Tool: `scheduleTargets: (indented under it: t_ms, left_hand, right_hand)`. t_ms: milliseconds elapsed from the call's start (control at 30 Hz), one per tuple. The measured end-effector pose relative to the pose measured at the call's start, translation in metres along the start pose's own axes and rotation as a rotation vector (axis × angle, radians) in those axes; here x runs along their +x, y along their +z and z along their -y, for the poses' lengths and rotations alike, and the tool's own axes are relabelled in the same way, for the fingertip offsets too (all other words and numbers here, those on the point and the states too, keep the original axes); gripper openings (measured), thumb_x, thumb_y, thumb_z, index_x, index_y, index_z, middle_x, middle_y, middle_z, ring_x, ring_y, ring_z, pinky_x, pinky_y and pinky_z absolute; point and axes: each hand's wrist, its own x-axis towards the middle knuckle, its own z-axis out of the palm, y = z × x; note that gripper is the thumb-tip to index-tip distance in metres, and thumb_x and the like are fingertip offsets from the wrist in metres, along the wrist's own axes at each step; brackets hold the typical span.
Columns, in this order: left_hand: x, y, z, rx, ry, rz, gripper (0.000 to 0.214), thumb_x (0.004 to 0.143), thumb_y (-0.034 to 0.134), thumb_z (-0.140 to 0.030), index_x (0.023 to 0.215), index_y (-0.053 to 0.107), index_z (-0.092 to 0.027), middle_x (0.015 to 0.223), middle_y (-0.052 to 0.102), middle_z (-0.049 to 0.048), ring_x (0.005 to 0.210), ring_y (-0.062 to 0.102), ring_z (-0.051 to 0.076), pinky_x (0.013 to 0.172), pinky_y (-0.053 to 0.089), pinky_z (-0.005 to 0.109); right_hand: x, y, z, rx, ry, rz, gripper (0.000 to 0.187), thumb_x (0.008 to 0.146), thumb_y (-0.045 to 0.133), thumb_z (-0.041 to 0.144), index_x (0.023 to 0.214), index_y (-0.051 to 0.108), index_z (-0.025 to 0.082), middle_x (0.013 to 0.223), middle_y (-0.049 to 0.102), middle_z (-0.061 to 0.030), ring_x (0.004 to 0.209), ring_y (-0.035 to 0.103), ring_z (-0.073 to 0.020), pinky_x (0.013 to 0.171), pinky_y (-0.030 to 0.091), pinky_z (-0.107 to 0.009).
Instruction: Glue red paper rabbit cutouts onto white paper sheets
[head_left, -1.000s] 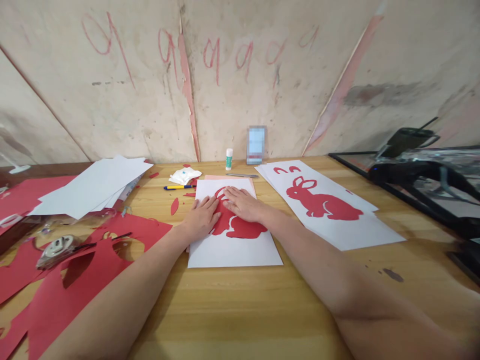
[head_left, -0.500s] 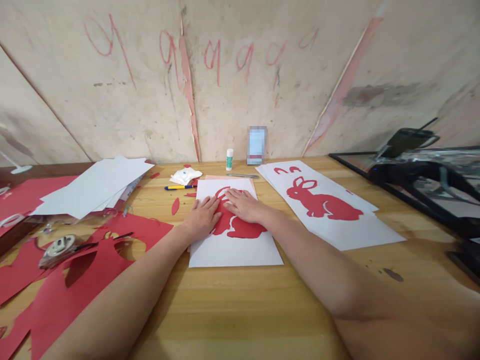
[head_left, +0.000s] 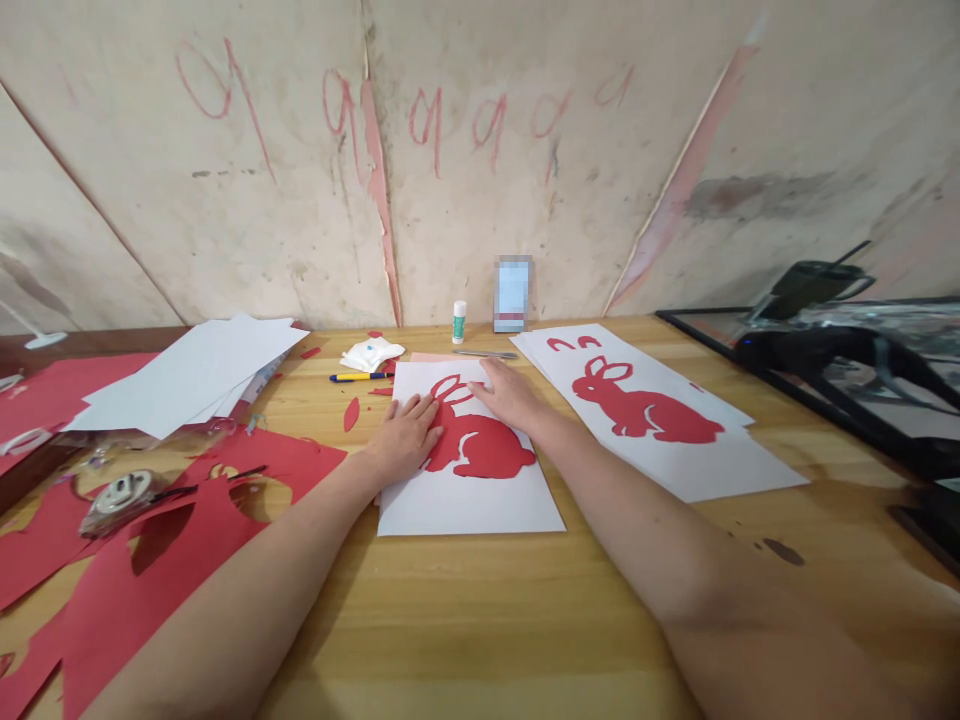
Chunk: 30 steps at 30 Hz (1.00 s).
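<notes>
A red paper rabbit cutout (head_left: 487, 447) lies on a white sheet of paper (head_left: 472, 511) in front of me. My left hand (head_left: 407, 434) rests flat with fingers out over the rabbit's head and the sheet's left side, hiding part of the head. Near the sheet's upper right edge is my right hand (head_left: 510, 392), its fingers extended beside the rabbit's ears and holding nothing. On the right, a second red rabbit (head_left: 651, 404) lies on another white sheet (head_left: 690, 477), with two small curved red pieces above it.
Behind the sheet stand a glue stick (head_left: 459, 322) and a phone (head_left: 513, 294) against the wall, with metal tweezers (head_left: 486, 354) nearby. A yellow pen (head_left: 361, 377), crumpled tissue (head_left: 372, 353), red paper scraps (head_left: 180, 540), tape measure (head_left: 126, 497) and white sheets (head_left: 195, 370) occupy the left.
My right hand has shifted up and to the right, off the rabbit's middle, uncovering its ears and back. My left hand stays in place.
</notes>
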Motion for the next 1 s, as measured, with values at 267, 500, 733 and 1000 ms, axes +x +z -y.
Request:
scheduleTargets:
  t_ms: [267,500,733,1000]
  left_hand:
    - [0.000,0.001,-0.001,0.019,0.002,-0.006,0.049,0.102,0.026,-0.035,0.148,0.036,-0.022,0.156,0.035,0.0105,0.145,0.028,0.029,0.116,0.023,0.058]
    - [0.000,0.001,0.001,0.034,0.007,0.016,0.049,0.103,0.024,-0.035,0.149,0.035,-0.021,0.157,0.033,0.0100,0.146,0.025,0.028,0.116,0.021,0.057]
    - [0.000,0.000,0.001,0.010,0.013,0.010,0.050,0.102,0.025,-0.035,0.149,0.035,-0.022,0.157,0.034,0.0101,0.146,0.027,0.028,0.116,0.022,0.057]
    - [0.001,0.003,0.005,-0.052,-0.041,-0.016,0.052,0.102,0.025,-0.036,0.149,0.035,-0.016,0.158,0.032,0.0121,0.147,0.025,0.027,0.118,0.023,0.051]
  right_hand:
    - [-0.004,0.011,0.019,-0.076,0.087,0.139,0.051,0.095,0.042,0.049,0.132,0.045,0.013,0.137,0.051,-0.0169,0.134,0.039,-0.0279,0.110,0.026,-0.043]
    - [-0.003,0.010,0.017,-0.059,0.107,0.137,0.046,0.095,0.042,0.045,0.129,0.048,0.013,0.136,0.052,-0.0160,0.133,0.040,-0.0263,0.110,0.027,-0.042]
    - [-0.003,0.001,0.016,-0.037,0.134,0.149,0.036,0.097,0.035,0.031,0.126,0.050,0.015,0.138,0.052,-0.0150,0.132,0.042,-0.0254,0.108,0.031,-0.041]
    - [-0.003,-0.003,0.007,-0.032,0.103,0.065,0.038,0.094,0.037,0.019,0.128,0.052,0.012,0.138,0.054,-0.0163,0.129,0.047,-0.0257,0.107,0.036,-0.037]
